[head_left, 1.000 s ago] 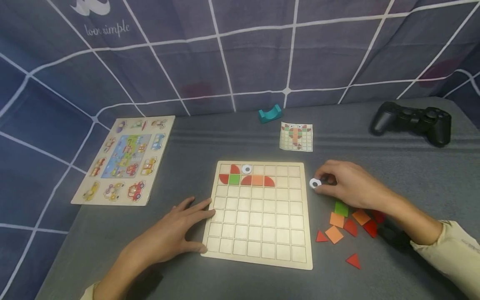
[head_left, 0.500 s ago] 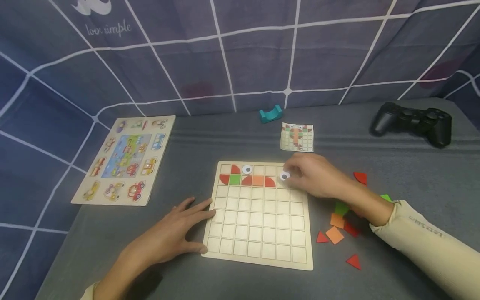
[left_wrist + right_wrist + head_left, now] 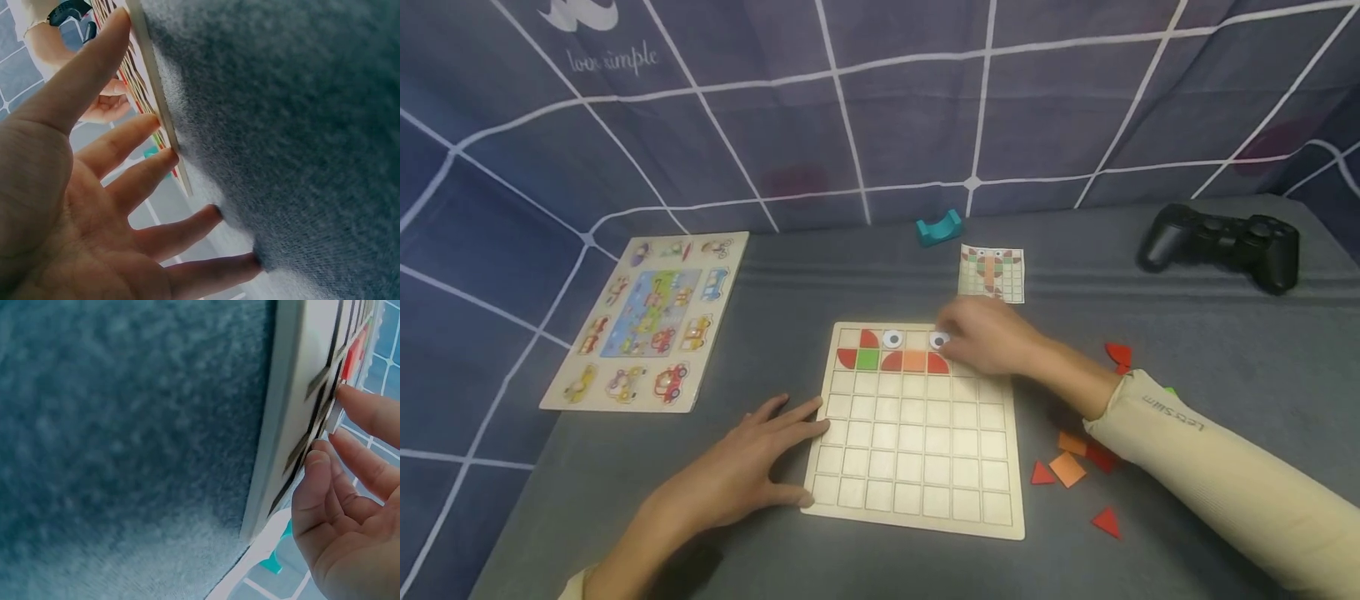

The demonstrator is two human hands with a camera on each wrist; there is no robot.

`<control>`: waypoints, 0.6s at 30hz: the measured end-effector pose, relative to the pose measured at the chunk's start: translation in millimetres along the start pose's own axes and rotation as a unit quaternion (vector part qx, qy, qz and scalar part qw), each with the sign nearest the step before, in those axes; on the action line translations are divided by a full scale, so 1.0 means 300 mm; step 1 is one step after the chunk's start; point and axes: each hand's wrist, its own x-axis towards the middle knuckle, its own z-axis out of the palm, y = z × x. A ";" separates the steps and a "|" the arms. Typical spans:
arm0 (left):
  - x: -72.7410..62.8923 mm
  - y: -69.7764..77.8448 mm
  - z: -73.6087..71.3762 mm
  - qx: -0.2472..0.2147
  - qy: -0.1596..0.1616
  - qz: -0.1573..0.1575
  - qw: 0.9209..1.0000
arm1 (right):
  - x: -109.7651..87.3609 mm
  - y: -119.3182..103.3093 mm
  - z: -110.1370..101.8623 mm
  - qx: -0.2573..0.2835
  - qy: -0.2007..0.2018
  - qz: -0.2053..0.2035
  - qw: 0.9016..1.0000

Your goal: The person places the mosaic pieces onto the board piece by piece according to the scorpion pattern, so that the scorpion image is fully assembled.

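A square wooden grid board point(image 3: 917, 458) lies flat in the middle of the table. My left hand point(image 3: 748, 462) rests at its left edge, fingers spread, thumb and two fingertips touching the rim, as the left wrist view confirms. Over the top row, my right hand point(image 3: 992, 337) pinches a round white eye piece point(image 3: 937, 340) with a black centre, just above the red quarter-circle point(image 3: 937, 363). In the right wrist view that white disc point(image 3: 335, 416) sits between the fingertips, at the board's surface. Another eye piece point(image 3: 892, 339) lies two cells to the left. A green square point(image 3: 867, 359) and an orange square point(image 3: 914, 361) fill second-row cells.
Loose red triangles point(image 3: 1107, 522), orange squares point(image 3: 1067, 469) and other pieces lie right of the board, partly under the right sleeve. Behind are a pattern card point(image 3: 1000, 279), a teal holder point(image 3: 939, 227) and a black game controller point(image 3: 1221, 246). A picture puzzle point(image 3: 651, 321) lies left.
My right hand has carried the eye piece leftward from beside the board to a cell in its top row. The left hand has stayed in place.
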 end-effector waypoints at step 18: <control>0.000 -0.001 0.005 0.007 0.002 -0.005 1.000 | 0.012 -0.005 0.014 0.010 -0.004 0.022 1.000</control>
